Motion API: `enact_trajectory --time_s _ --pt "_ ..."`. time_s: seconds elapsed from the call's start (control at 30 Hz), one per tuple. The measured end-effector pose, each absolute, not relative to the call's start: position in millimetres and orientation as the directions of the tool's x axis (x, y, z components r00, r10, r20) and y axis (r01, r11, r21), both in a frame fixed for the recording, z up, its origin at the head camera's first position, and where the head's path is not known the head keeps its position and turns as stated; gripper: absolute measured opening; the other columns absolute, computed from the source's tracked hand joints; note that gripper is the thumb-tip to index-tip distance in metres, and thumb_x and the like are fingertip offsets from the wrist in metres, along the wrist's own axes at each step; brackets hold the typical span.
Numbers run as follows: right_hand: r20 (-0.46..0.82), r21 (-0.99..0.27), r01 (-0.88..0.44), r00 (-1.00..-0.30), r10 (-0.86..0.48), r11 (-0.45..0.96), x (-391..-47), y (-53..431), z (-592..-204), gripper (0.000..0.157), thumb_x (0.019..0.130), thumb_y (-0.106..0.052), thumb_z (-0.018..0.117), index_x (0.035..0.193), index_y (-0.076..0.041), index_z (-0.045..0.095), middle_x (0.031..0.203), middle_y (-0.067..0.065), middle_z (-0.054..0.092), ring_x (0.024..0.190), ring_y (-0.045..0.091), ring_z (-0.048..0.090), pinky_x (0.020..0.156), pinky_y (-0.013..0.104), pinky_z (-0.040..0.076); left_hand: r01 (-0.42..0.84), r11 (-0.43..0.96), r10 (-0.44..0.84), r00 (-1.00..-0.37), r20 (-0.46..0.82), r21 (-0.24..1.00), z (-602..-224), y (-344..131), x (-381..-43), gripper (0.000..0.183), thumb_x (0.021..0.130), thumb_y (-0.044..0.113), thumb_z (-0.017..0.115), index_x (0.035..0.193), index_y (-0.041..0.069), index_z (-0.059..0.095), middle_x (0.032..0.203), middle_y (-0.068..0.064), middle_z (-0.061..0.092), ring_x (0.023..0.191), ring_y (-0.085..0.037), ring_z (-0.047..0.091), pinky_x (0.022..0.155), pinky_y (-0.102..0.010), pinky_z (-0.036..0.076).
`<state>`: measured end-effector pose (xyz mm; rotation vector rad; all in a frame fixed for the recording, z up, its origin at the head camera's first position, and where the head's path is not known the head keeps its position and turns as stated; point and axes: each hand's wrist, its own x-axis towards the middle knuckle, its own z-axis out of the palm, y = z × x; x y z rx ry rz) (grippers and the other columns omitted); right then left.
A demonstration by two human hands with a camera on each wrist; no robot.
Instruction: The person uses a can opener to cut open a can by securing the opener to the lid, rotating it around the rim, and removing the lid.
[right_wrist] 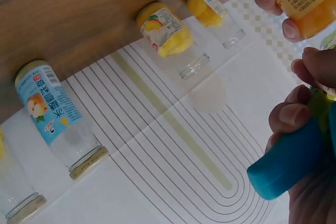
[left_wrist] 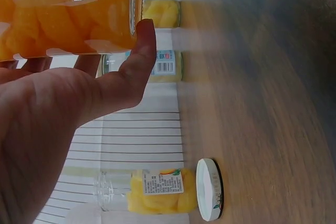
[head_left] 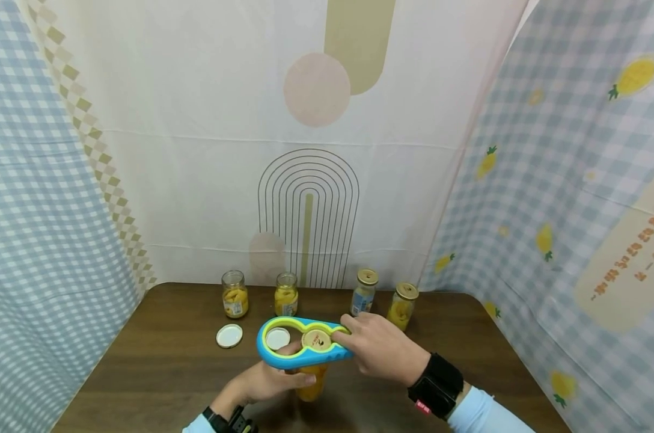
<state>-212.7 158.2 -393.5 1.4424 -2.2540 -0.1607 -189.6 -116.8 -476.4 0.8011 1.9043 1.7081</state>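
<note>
Standing leftmost, two jars are open, lids on the bench; your left hand grips the raised orange jar, gold lid still on inside the opener your right hand clasps; rightmost, two capped jars seemingly remain.

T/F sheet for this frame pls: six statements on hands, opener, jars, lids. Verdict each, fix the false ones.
1. The left hand holds the jar of orange fruit. True.
2. The right hand is empty. False: it grips the blue-and-green opener.
3. The held jar's gold lid shows through the opener. True.
4. The far-left jar stands open. True.
5. The far-right jar stands open. False: it wears a gold lid.
6. The left loose lid looks gold from above. False: its white side faces up.
</note>
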Motion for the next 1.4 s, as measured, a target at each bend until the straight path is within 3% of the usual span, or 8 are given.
enact_trajectory --time_s 0.2,0.43,0.5,0.8,1.07,1.3,1.4 --pt "0.322 0.332 -0.835 -0.338 -0.884 0.44 -213 159 -394 0.025 0.088 -0.01 0.083 0.096 -0.022 0.062 0.083 -0.006 0.043 0.066 0.007 0.022 0.063 0.02 0.024 0.126 0.055 0.688 -0.723 0.054 0.99 -477 -115 -191 0.063 0.108 0.029 0.066 0.163 0.013 0.04 0.168 -0.018 0.042 0.149 -0.027 0.049 0.113 -0.031 0.053" --pt "0.324 0.305 -0.825 -0.38 -0.866 0.476 -215 160 -396 0.025 0.085 -0.011 0.084 0.101 -0.022 0.068 0.084 -0.006 0.045 0.067 0.006 0.025 0.063 0.019 0.027 0.129 0.135 0.65 -0.76 0.011 0.982 -479 -115 -193 0.067 0.108 0.034 0.066 0.165 0.013 0.038 0.17 -0.017 0.041 0.152 -0.037 0.046 0.117 -0.057 0.049" --pt "0.335 0.287 -0.823 -0.393 -0.856 0.49 -216 160 -397 0.026 0.084 -0.011 0.084 0.1 -0.021 0.067 0.084 -0.006 0.045 0.066 0.006 0.026 0.063 0.019 0.027 0.134 0.17 0.641 -0.768 -0.006 0.976 -480 -116 -193 0.069 0.108 0.037 0.064 0.167 0.014 0.035 0.17 -0.017 0.04 0.153 -0.038 0.046 0.117 -0.059 0.048" --pt "0.432 0.236 -0.75 -0.489 -0.758 0.618 -228 177 -403 0.033 0.081 -0.01 0.087 0.105 -0.018 0.066 0.092 -0.001 0.059 0.065 0.007 0.04 0.06 0.02 0.036 0.155 0.141 0.596 -0.802 0.041 0.978 -486 -117 -191 0.07 0.109 0.032 0.063 0.167 0.012 0.027 0.161 -0.02 0.048 0.148 -0.04 0.05 0.109 -0.04 0.056" --pt "0.432 0.184 -0.668 -0.604 -0.67 0.721 -236 199 -418 0.036 0.077 -0.006 0.087 0.106 -0.016 0.068 0.085 -0.003 0.051 0.064 0.006 0.037 0.058 0.021 0.032 0.181 0.222 0.423 -0.903 0.072 0.958 -485 -128 -181 0.075 0.104 0.033 0.072 0.164 0.012 0.034 0.155 -0.016 0.054 0.149 -0.042 0.049 0.105 -0.047 0.058" --pt "0.447 0.121 -0.592 -0.684 -0.576 0.797 -236 219 -429 0.034 0.076 -0.004 0.088 0.1 -0.015 0.066 0.081 -0.006 0.043 0.065 0.005 0.035 0.057 0.02 0.031 0.168 0.211 0.359 -0.929 0.083 0.963 -487 -132 -171 0.064 0.102 0.03 0.075 0.156 0.016 0.045 0.147 -0.015 0.061 0.142 -0.04 0.056 0.101 -0.05 0.06" --pt "0.443 0.115 -0.585 -0.693 -0.569 0.803 -237 221 -431 0.033 0.077 -0.004 0.087 0.1 -0.015 0.066 0.08 -0.006 0.043 0.065 0.005 0.034 0.057 0.02 0.031 0.182 0.218 0.338 -0.936 0.101 0.959 -489 -131 -169 0.063 0.1 0.03 0.078 0.154 0.018 0.048 0.144 -0.013 0.063 0.139 -0.036 0.058 0.1 -0.044 0.06"
